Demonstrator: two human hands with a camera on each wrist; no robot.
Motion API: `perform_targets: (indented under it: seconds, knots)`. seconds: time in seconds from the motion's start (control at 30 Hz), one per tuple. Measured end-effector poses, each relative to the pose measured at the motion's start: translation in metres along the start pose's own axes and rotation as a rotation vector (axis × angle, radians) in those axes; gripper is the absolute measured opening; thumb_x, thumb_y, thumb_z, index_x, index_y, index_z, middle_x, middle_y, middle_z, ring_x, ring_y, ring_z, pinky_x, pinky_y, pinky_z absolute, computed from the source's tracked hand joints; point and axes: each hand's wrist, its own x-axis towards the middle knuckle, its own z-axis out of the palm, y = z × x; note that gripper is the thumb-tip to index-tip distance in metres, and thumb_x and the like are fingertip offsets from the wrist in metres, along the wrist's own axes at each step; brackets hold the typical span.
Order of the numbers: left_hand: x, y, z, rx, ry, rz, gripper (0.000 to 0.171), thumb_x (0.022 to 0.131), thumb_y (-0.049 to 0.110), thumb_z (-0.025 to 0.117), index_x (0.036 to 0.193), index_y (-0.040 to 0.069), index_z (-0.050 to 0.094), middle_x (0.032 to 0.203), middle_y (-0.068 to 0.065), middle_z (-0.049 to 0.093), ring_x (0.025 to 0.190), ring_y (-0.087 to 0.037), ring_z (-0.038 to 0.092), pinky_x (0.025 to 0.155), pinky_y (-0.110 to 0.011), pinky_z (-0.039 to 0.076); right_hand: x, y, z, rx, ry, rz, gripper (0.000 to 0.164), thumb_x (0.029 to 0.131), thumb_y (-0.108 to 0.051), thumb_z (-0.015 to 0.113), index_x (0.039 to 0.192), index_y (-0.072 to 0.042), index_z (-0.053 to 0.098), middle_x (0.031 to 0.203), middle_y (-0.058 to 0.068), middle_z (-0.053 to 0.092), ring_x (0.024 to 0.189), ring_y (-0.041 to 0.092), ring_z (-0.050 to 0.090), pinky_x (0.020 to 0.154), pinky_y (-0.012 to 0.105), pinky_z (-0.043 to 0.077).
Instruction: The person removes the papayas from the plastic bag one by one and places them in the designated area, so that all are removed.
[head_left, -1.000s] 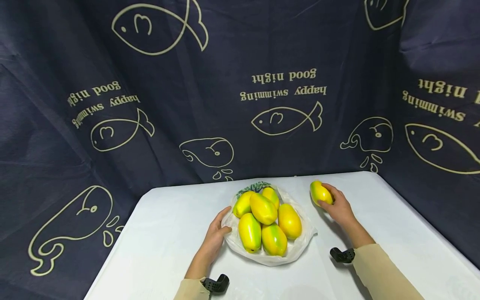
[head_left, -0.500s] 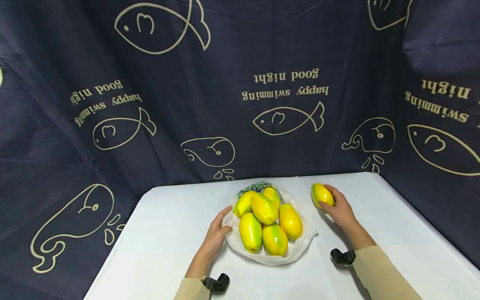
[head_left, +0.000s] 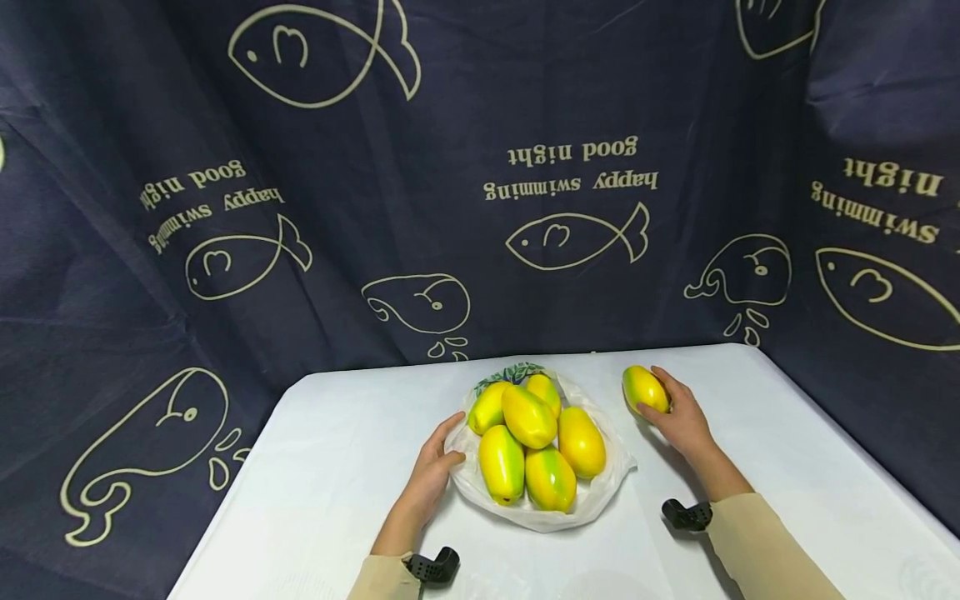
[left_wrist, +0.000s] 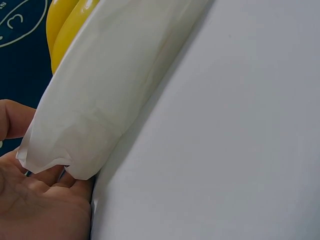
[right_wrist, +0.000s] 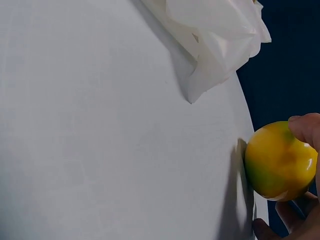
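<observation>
While the left hand (head_left: 427, 477) pinches the bag (head_left: 538, 522) at its left rim, the right hand (head_left: 686, 423), thumb and fingers curled round the lone mango (head_left: 642, 388), has it to the bag's right near the far edge of the table (head_left: 345, 458), long axis slanting back toward the palm.

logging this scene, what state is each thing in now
Bag: open, left rim held
Fruits: six showing, piled in the bag
Loose fruit: held, apart from the bag
Left grip: holding bag's rim
Right grip: holding loose fruit
Table: bag resting on it
Curtain: hanging, lettering upside down
</observation>
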Motion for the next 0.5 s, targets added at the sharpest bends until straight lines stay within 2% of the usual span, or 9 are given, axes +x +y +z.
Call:
perform_targets:
  seconds: [0.27, 0.5]
  knots:
    - [0.001, -0.002, 0.000, -0.011, -0.009, 0.006, 0.071, 0.083, -0.005, 0.050, 0.151, 0.013, 0.042, 0.166, -0.008, 0.025, 0.157, -0.031, 0.011, 0.128, -0.053, 0.008, -0.005, -0.012, -0.002, -0.060, 0.060, 0.024, 0.078, 0.091, -0.025, 0.065, 0.158, -0.012, 0.026, 0.159, 0.031, 0.023, 0.142, 0.056, 0.024, 0.114, 0.071, 0.025]
    - [0.003, -0.003, -0.002, 0.002, -0.004, 0.006, 0.071, 0.083, -0.004, 0.051, 0.151, 0.013, 0.042, 0.166, -0.008, 0.026, 0.157, -0.031, 0.011, 0.127, -0.055, 0.007, -0.009, -0.029, -0.008, -0.042, 0.124, -0.072, 0.073, 0.090, -0.023, 0.067, 0.155, -0.011, 0.033, 0.157, 0.031, 0.028, 0.139, 0.057, 0.028, 0.111, 0.070, 0.026]
